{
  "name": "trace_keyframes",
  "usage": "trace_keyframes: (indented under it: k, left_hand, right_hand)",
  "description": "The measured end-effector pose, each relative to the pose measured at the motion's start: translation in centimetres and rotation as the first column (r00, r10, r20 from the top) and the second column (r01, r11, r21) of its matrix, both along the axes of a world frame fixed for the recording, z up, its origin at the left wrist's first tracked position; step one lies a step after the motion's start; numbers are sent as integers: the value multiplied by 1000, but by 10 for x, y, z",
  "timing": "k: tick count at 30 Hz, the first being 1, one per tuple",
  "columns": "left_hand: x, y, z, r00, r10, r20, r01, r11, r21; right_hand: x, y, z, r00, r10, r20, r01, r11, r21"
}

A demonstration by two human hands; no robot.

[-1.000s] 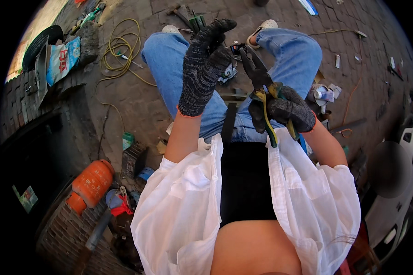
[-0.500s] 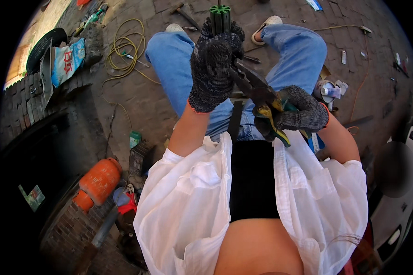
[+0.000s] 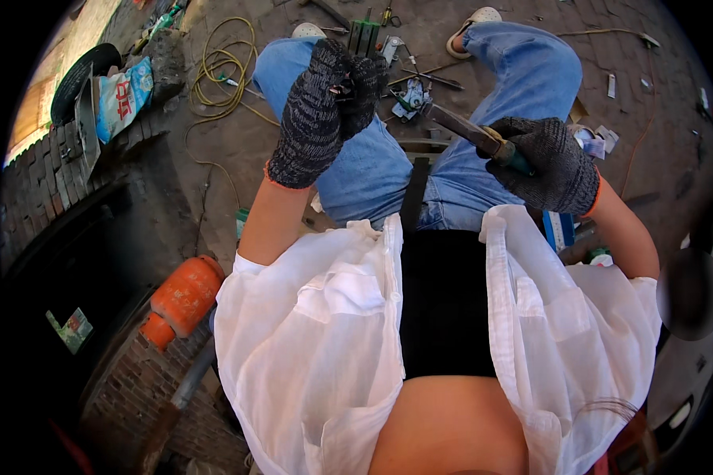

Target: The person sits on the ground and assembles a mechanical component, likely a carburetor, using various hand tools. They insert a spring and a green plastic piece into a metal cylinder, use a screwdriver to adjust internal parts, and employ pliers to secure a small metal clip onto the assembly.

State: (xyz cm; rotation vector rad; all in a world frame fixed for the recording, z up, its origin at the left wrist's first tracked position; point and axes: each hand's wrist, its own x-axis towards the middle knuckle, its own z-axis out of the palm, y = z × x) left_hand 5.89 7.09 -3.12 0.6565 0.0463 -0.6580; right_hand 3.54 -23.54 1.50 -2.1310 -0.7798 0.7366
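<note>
Brick-paved ground (image 3: 606, 59) fills most of the view, strewn w/ tools & bits. On it: the person's white shirt (image 3: 317, 340), worn unbuttoned over a black top (image 3: 444, 309), covers the lower centre; blue jeans (image 3: 523, 71) spread above, knees apart. Orange gas cylinder (image 3: 186, 297) lies tilted at lower L. Yellow cord (image 3: 211, 115) is coiled upper L, nr a blue-&-white bag (image 3: 123, 99).

Both hands wear dark grey knit gloves w/ orange cuffs. R hand (image 3: 547, 162), over the R thigh, is wrapped firmly round the green handles of metal pliers (image 3: 467, 131); their nose points up-L, twd the gap btwn the knees. L hand (image 3: 321, 111), over the L thigh, is half curled, thumb & fingers nearly meeting; sth small & dark shows there, can't tell what, or if gripped.

Green slotted cylinder (image 3: 363, 38) is upright just beyond L fingertips; can't tell if they touch. Hammer (image 3: 329, 12) lies nr it, top edge. Small metal parts (image 3: 412, 99) sit on the ground btwn the knees.
</note>
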Motion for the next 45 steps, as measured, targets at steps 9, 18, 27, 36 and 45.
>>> trace_keyframes:
  k: [9, 18, 27, 36, 45]
  left_hand:
    - [-8, -20, 14, 973, 10, 230, -113, 891, 440]
    - [-10, -17, 1, 970, 170, 176, -200, 965, 168]
    - [12, -60, -3, 913, 384, -138, -382, 923, 44]
    - [27, -86, -28, 923, 176, -344, -257, 944, -206]
    - [23, -86, -15, 880, 346, -326, -386, 920, -66]
  right_hand:
    - [-2, 19, -8, 957, -53, 284, 19, 992, 124]
    - [0, 28, -9, 820, -118, 561, 84, 993, 85]
    - [-6, 16, -37, 610, -176, -773, 506, 837, 209]
    - [-1, 7, -49, 462, -6, -887, 556, 781, 285]
    - [-3, 17, -31, 476, -206, -855, 596, 791, 141]
